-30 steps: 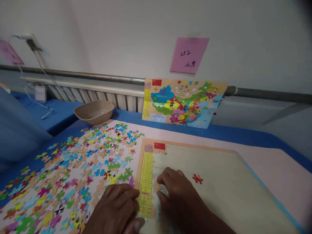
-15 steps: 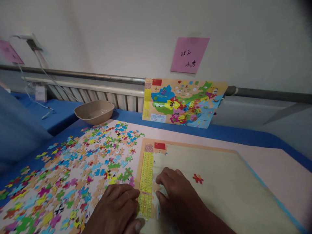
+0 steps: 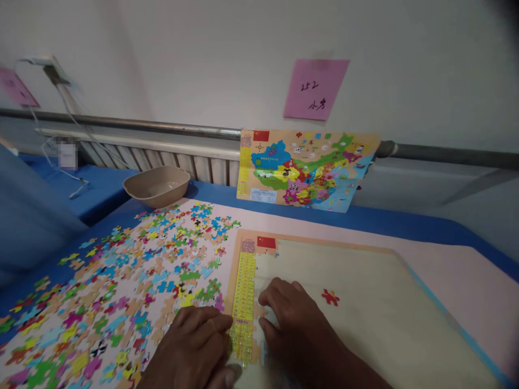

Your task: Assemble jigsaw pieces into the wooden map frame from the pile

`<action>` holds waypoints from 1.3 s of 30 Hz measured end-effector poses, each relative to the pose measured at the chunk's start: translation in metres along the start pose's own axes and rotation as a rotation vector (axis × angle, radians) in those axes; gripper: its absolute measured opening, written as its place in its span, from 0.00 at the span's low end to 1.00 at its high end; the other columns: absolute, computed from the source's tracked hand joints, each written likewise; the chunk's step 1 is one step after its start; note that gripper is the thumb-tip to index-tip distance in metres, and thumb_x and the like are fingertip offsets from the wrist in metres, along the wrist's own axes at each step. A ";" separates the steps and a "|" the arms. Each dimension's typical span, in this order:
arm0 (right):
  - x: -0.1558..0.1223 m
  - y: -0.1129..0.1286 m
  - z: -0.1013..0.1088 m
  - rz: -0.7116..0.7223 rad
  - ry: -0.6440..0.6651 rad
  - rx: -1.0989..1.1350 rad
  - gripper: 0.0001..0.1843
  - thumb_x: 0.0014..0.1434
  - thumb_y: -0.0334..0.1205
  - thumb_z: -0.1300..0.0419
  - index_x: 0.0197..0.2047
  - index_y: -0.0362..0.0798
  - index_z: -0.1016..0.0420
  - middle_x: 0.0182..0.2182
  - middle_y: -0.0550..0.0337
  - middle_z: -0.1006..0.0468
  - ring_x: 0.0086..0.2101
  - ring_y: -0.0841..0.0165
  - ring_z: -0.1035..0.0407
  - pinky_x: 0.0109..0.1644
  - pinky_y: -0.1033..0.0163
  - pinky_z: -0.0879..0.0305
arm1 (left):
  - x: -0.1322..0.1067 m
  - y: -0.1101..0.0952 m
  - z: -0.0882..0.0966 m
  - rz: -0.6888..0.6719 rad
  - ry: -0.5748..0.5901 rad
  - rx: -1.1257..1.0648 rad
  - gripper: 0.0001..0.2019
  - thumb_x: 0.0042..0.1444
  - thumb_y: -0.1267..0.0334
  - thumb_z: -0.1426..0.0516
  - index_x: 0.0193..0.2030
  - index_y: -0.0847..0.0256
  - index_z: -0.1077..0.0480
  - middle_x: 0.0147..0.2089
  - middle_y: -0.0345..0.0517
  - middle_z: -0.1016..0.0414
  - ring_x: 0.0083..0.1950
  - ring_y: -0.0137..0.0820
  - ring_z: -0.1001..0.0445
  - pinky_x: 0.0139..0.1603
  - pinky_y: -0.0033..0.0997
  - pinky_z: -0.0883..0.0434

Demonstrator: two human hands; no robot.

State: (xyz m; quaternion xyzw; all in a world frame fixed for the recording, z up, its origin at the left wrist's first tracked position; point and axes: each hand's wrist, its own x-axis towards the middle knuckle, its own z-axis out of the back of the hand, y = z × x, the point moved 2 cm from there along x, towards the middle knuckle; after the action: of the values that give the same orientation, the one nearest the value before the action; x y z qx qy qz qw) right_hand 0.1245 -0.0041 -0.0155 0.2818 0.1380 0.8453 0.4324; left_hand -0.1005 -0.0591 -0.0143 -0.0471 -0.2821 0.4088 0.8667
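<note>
A puzzle board point(image 3: 365, 324) with a cream, mostly bare field lies in front of me. Its left side holds a yellow text strip point(image 3: 244, 292) and a red flag piece point(image 3: 266, 242). My left hand point(image 3: 194, 348) lies flat on the strip's lower end, fingers together. My right hand point(image 3: 294, 319) rests on the board beside the strip, fingers bent, with thumb and forefinger pinched around a tan puzzle piece point(image 3: 258, 310). A lone red piece point(image 3: 330, 296) lies on the field to its right. Many loose coloured pieces point(image 3: 121, 292) are spread out to the left.
A finished map picture point(image 3: 306, 170) leans on the radiator at the back. A beige bowl point(image 3: 157, 186) stands at the back left on the blue cloth point(image 3: 405, 227). A pink note point(image 3: 314, 89) hangs on the wall. A blue sleeve point(image 3: 28, 216) shows at far left.
Both hands stay almost in place. The right hand's fingers have edged slightly toward the yellow strip.
</note>
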 end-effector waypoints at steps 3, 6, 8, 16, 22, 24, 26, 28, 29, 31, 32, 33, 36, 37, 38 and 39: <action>0.000 0.000 0.000 -0.018 0.007 0.008 0.20 0.47 0.19 0.39 0.41 0.49 0.31 0.37 0.62 0.29 0.36 0.61 0.38 0.46 0.55 0.51 | -0.001 0.000 -0.003 -0.026 0.079 -0.005 0.04 0.62 0.64 0.44 0.42 0.56 0.29 0.54 0.44 0.18 0.52 0.42 0.23 0.52 0.47 0.27; 0.000 0.001 0.000 -0.024 0.014 0.016 0.20 0.47 0.19 0.39 0.40 0.49 0.31 0.37 0.61 0.29 0.37 0.60 0.38 0.47 0.54 0.50 | -0.003 0.000 -0.007 0.009 0.017 -0.033 0.04 0.63 0.63 0.44 0.41 0.55 0.28 0.53 0.41 0.18 0.52 0.41 0.23 0.54 0.46 0.28; 0.000 0.002 0.002 -0.026 0.020 0.021 0.19 0.47 0.20 0.40 0.40 0.49 0.31 0.37 0.61 0.29 0.37 0.60 0.38 0.45 0.55 0.50 | -0.004 0.001 -0.008 0.043 -0.057 -0.054 0.06 0.64 0.62 0.47 0.40 0.54 0.28 0.52 0.40 0.18 0.51 0.42 0.23 0.53 0.48 0.29; 0.002 0.001 0.003 -0.030 0.048 0.040 0.17 0.48 0.22 0.43 0.40 0.48 0.30 0.37 0.60 0.28 0.35 0.61 0.38 0.45 0.53 0.49 | 0.011 -0.004 0.019 -0.022 0.170 -0.010 0.05 0.61 0.65 0.38 0.43 0.56 0.26 0.56 0.42 0.18 0.53 0.40 0.22 0.55 0.42 0.24; 0.003 0.005 0.010 -0.022 0.151 0.051 0.20 0.51 0.23 0.47 0.45 0.50 0.27 0.42 0.56 0.27 0.42 0.58 0.36 0.47 0.52 0.43 | 0.011 -0.005 0.018 -0.008 0.148 -0.018 0.03 0.63 0.64 0.39 0.42 0.56 0.25 0.56 0.42 0.18 0.53 0.41 0.21 0.55 0.43 0.25; 0.001 0.006 0.012 0.000 0.197 0.049 0.21 0.52 0.22 0.47 0.45 0.51 0.26 0.43 0.56 0.26 0.43 0.58 0.36 0.47 0.52 0.42 | 0.012 -0.005 0.018 -0.008 0.120 -0.027 0.03 0.63 0.64 0.40 0.42 0.56 0.25 0.55 0.43 0.18 0.52 0.40 0.21 0.54 0.43 0.25; -0.002 0.005 0.014 0.036 0.219 0.034 0.23 0.52 0.20 0.47 0.46 0.51 0.25 0.44 0.57 0.25 0.43 0.58 0.35 0.47 0.52 0.41 | 0.012 -0.006 0.019 -0.012 0.128 -0.020 0.03 0.62 0.65 0.39 0.43 0.56 0.25 0.55 0.42 0.18 0.52 0.40 0.21 0.54 0.43 0.25; -0.005 0.004 0.015 0.073 0.217 0.015 0.26 0.52 0.18 0.47 0.48 0.52 0.24 0.45 0.57 0.24 0.43 0.59 0.34 0.47 0.53 0.40 | 0.013 -0.006 0.019 -0.010 0.164 -0.014 0.05 0.61 0.66 0.38 0.44 0.56 0.26 0.56 0.41 0.18 0.53 0.40 0.21 0.55 0.43 0.25; -0.006 0.003 0.015 0.086 0.215 0.005 0.27 0.53 0.18 0.47 0.50 0.52 0.24 0.45 0.57 0.24 0.43 0.59 0.34 0.47 0.53 0.39 | 0.013 -0.006 0.020 -0.005 0.169 -0.014 0.05 0.61 0.66 0.38 0.44 0.56 0.26 0.56 0.41 0.18 0.53 0.40 0.21 0.55 0.43 0.25; -0.007 0.002 0.015 0.103 0.206 -0.015 0.28 0.52 0.17 0.46 0.51 0.51 0.24 0.45 0.56 0.24 0.43 0.59 0.33 0.47 0.53 0.38 | 0.013 -0.006 0.020 0.005 0.185 -0.013 0.05 0.61 0.66 0.37 0.43 0.56 0.26 0.56 0.41 0.18 0.53 0.40 0.21 0.55 0.44 0.25; -0.008 0.002 0.015 0.111 0.200 -0.021 0.29 0.52 0.17 0.46 0.51 0.52 0.24 0.46 0.55 0.24 0.43 0.59 0.33 0.47 0.53 0.37 | 0.013 -0.006 0.020 0.005 0.190 -0.012 0.05 0.61 0.66 0.37 0.43 0.56 0.26 0.56 0.41 0.18 0.53 0.41 0.21 0.55 0.44 0.25; -0.008 0.002 0.015 0.115 0.195 -0.027 0.29 0.51 0.17 0.46 0.51 0.52 0.24 0.45 0.55 0.24 0.43 0.59 0.33 0.47 0.53 0.37 | 0.013 -0.007 0.021 0.007 0.193 -0.012 0.04 0.61 0.65 0.37 0.43 0.56 0.26 0.56 0.41 0.18 0.53 0.41 0.21 0.54 0.44 0.25; -0.007 0.001 0.013 0.143 0.187 -0.047 0.29 0.50 0.17 0.46 0.51 0.52 0.24 0.44 0.55 0.23 0.41 0.59 0.33 0.45 0.53 0.37 | 0.014 -0.007 0.023 0.013 0.201 -0.019 0.05 0.61 0.66 0.37 0.44 0.56 0.25 0.56 0.40 0.18 0.54 0.41 0.22 0.55 0.45 0.25; -0.007 0.001 0.013 0.148 0.187 -0.056 0.28 0.51 0.18 0.46 0.51 0.52 0.23 0.44 0.55 0.23 0.41 0.59 0.33 0.45 0.53 0.36 | 0.014 -0.007 0.024 0.016 0.206 -0.020 0.06 0.60 0.66 0.37 0.44 0.56 0.25 0.56 0.41 0.18 0.54 0.41 0.22 0.56 0.45 0.25; -0.007 0.000 0.012 0.150 0.191 -0.065 0.28 0.51 0.18 0.46 0.50 0.51 0.23 0.44 0.55 0.23 0.41 0.59 0.33 0.44 0.53 0.36 | 0.014 -0.007 0.023 0.017 0.211 -0.020 0.06 0.60 0.66 0.37 0.44 0.56 0.25 0.56 0.41 0.18 0.54 0.41 0.22 0.56 0.45 0.25; -0.007 0.000 0.011 0.151 0.193 -0.071 0.28 0.51 0.18 0.46 0.50 0.52 0.23 0.43 0.55 0.23 0.41 0.59 0.33 0.44 0.53 0.36 | 0.014 -0.007 0.022 0.013 0.214 -0.023 0.06 0.60 0.66 0.38 0.45 0.56 0.25 0.56 0.41 0.18 0.53 0.41 0.22 0.55 0.44 0.25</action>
State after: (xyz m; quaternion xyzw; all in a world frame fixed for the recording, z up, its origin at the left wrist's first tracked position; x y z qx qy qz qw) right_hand 0.1348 -0.0100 -0.0090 0.1933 0.1274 0.9030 0.3620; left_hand -0.1001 -0.0570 0.0126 -0.1021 -0.1925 0.4037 0.8886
